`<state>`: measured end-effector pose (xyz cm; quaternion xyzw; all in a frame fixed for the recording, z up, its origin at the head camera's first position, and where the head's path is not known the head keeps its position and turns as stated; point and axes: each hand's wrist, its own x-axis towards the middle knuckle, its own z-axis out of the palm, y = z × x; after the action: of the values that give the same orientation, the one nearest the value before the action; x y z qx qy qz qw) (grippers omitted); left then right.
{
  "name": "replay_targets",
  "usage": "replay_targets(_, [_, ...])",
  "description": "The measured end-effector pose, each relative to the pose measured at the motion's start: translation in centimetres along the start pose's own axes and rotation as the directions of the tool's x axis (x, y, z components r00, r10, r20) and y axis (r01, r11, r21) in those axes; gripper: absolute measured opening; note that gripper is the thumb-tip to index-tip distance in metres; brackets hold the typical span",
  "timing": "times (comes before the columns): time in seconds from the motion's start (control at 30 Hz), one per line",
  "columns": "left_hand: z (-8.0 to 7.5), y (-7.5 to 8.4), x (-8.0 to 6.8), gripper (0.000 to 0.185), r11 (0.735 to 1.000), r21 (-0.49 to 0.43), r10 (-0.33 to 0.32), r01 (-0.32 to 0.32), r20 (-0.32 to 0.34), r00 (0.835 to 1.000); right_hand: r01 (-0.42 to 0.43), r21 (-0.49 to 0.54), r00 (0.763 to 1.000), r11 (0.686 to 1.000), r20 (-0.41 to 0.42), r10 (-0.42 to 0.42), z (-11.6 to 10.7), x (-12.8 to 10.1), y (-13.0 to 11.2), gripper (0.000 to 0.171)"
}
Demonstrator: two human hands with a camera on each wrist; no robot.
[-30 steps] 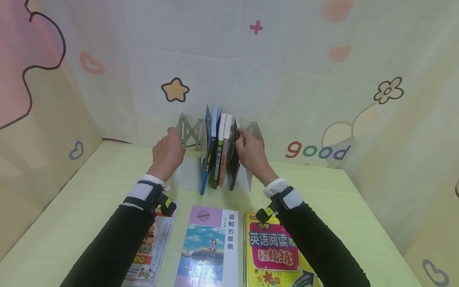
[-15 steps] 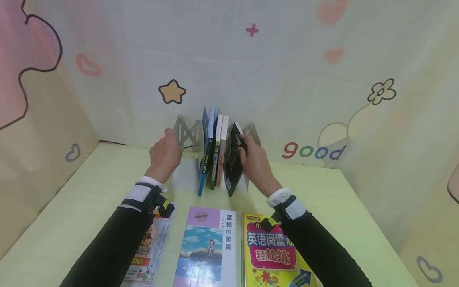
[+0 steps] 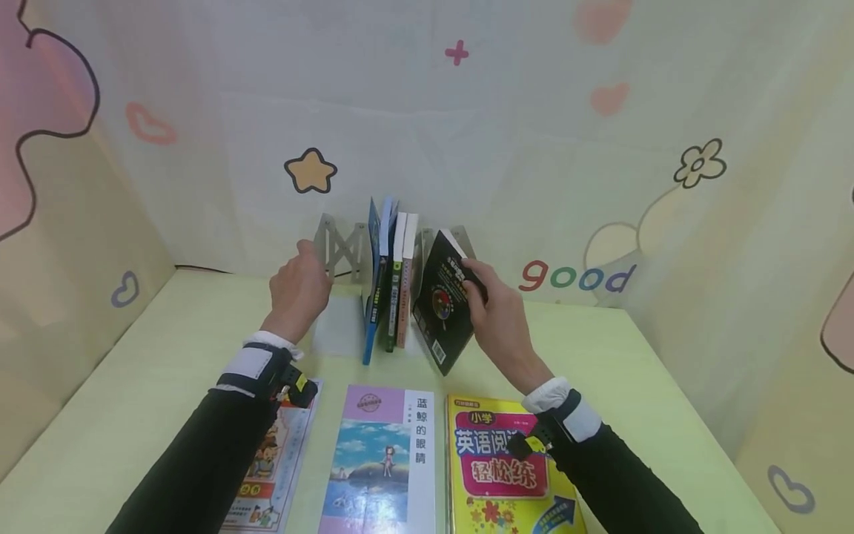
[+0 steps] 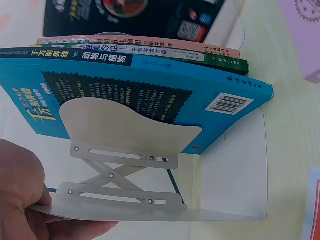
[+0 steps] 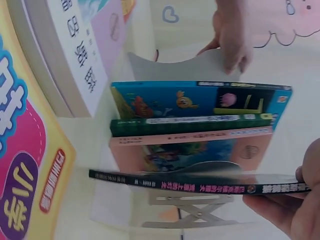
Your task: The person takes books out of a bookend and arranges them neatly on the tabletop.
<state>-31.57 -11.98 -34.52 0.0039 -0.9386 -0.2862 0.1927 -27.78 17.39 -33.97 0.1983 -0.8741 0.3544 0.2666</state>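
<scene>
Fingers of the right hand [image 3: 497, 311] pinch the top edge of a thin black paperback book [image 3: 442, 300], tilted out from the grey metal expanding bookend [image 3: 340, 248] with a gap opened beside the pink-spined book [image 3: 405, 285]. Left hand [image 3: 298, 289] grips the bookend's left end plate, with bare green table [image 3: 133, 371] beyond.

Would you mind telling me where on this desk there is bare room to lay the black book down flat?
Bare tabletop lies right of the yellow book, out to the right wall, and on the far left beside the left hand. The front edge is crowded by three flat books; the middle back by the metal bookend rack, where the right hand holds the black book.
</scene>
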Motion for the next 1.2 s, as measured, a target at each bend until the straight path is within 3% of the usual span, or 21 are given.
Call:
replay_targets(0.37, [0.0,-0.1,0.0,0.024,1.0,-0.009,-0.004,0.004,-0.004,1.0,-0.017,0.075,0.996,0.997,-0.085,0.023,-4.1,-1.6,-1.9,0.037])
replay_targets(0.57, [-0.1,-0.1,0.0,0.028,1.0,-0.015,-0.011,0.011,0.001,1.0,-0.073,0.142,0.995,0.987,-0.062,0.083,-5.6,-2.6,-2.5,0.038])
replay_targets(0.87, [0.2,0.0,0.0,0.024,0.999,-0.015,0.03,-0.03,-0.014,0.999,-0.15,0.224,0.987,0.963,-0.026,0.16,-7.8,-4.3,-3.3,0.039])
replay_targets(1.2, [-0.7,-0.3,0.0,0.029,0.998,-0.064,0.026,-0.02,0.089,0.996,-0.173,0.245,0.984,0.954,0.001,0.178,-8.2,-5.6,-4.1,0.04])
